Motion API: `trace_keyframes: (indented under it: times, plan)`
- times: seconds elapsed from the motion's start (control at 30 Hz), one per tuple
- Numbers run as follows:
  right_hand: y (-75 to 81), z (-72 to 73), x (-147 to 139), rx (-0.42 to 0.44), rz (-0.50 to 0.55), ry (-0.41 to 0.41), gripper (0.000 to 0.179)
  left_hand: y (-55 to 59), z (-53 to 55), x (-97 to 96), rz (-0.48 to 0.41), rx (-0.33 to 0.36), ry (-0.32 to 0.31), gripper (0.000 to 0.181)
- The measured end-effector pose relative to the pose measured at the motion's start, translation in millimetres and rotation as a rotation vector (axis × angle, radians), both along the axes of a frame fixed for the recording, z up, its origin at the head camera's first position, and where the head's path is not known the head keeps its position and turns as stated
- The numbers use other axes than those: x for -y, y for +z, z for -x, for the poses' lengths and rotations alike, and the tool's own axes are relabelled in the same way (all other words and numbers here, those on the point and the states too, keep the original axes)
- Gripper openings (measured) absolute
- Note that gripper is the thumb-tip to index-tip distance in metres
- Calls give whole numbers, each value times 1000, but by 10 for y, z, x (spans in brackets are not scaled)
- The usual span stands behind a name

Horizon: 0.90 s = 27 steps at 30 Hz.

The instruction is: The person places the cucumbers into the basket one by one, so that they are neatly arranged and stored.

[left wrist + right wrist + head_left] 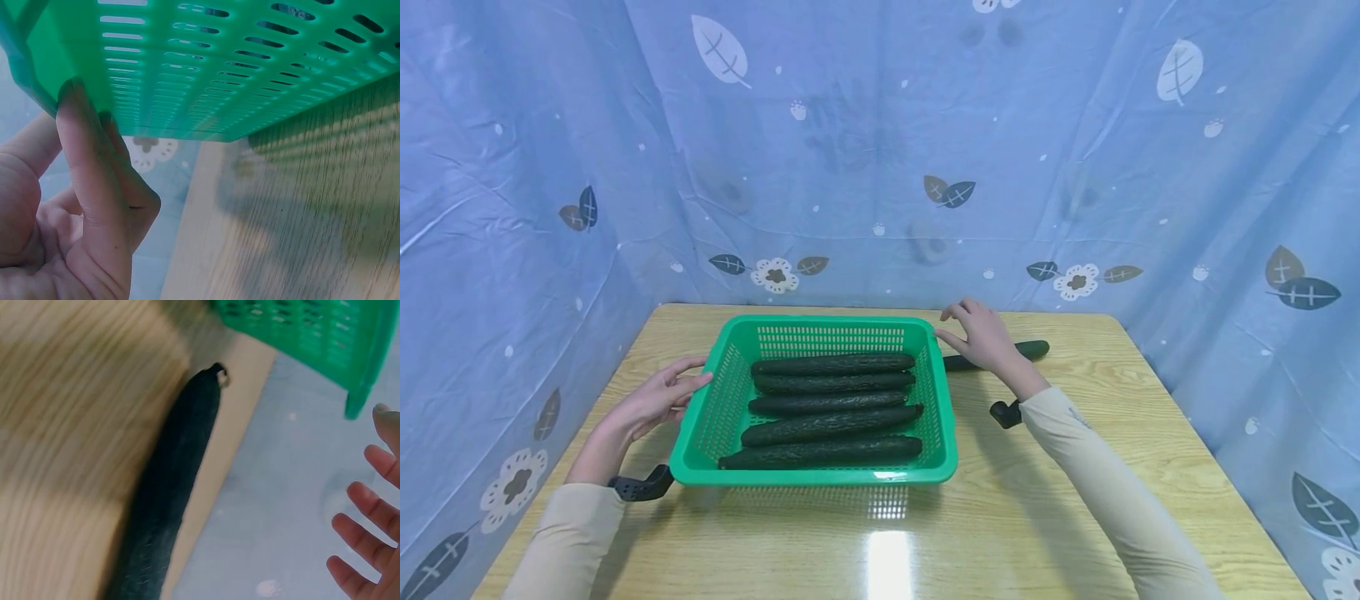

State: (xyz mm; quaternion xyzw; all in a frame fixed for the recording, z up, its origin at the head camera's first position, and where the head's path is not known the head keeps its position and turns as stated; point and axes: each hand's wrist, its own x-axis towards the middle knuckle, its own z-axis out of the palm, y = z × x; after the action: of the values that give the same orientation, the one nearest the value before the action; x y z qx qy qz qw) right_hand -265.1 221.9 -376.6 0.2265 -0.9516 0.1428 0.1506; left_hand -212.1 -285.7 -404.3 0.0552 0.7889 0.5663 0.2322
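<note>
A green perforated plastic basket (812, 477) holds several long dark green cucumbers (831, 406), lying side by side. At its left side my left hand (658, 400) grips the rim, thumb on top and fingers beneath; the left wrist view shows the fingers (94, 169) against the rim's underside. My right hand (988, 340) is beside the far right corner, its fingers spread and loosely bent. In the right wrist view a small gap shows between those fingers (365, 506) and the basket. One more cucumber (1032, 351) lies on the table under the right hand, partly hidden by it.
The basket is over a wooden table (1037, 508), near its back edge. A blue patterned curtain (865, 167) hangs behind the table and along both sides. Black camera mounts (1006, 413) sit at both wrists.
</note>
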Motion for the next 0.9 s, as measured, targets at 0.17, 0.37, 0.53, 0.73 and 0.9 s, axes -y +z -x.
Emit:
trace_keyframes:
  times: [0.17, 0.37, 0.53, 0.73, 0.9]
  plan:
    - [-90, -15, -117, 42, -9, -61, 32, 4, -4, -3, -13, 3, 2, 70]
    - [-216, -14, -267, 98, 31, -116, 35, 2, 1, -9, -51, 18, -1, 70]
    - [-326, 2, -382, 166, 37, -169, 39, -10, 11, -2, -46, 12, -3, 69]
    - [-458, 24, -504, 239, 16, -204, 45, -16, 7, 10, -57, 3, -13, 67]
    - [-548, 34, -589, 282, -1, -226, 50, -19, -1, 12, -58, 3, -14, 66]
